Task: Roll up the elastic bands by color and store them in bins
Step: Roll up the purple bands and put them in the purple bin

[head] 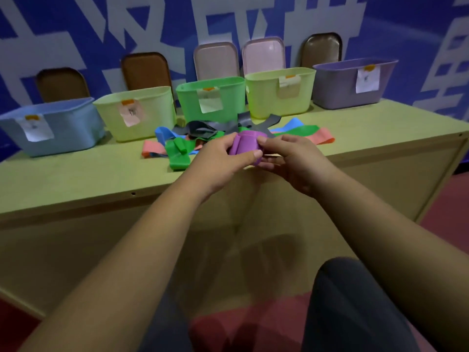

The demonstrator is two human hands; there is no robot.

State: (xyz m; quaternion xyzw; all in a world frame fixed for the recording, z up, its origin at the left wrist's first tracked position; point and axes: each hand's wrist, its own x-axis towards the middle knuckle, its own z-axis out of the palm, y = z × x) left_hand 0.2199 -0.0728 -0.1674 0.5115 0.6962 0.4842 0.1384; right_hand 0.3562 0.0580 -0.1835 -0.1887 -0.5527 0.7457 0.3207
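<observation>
Both forearms are extended from 6 o'clock, converging over the near edge of the table [76, 179]. The purple band [243, 147], wound into a loose coil, is held between the hands, seemingly clear of the tabletop. It is pinched from 9 o'clock by the left hand [220, 158], thumb laid across its front, and from 3 o'clock by the right hand [294, 161], fingertips curled onto its upper edge. The coil's open end appears tipped toward 12 o'clock. Just beyond, a pile of loose bands [200, 129] is spread. Farther off, the purple bin [352, 82] stands at 2 o'clock from the coil, so the right hand is judged nearer for the drop.
</observation>
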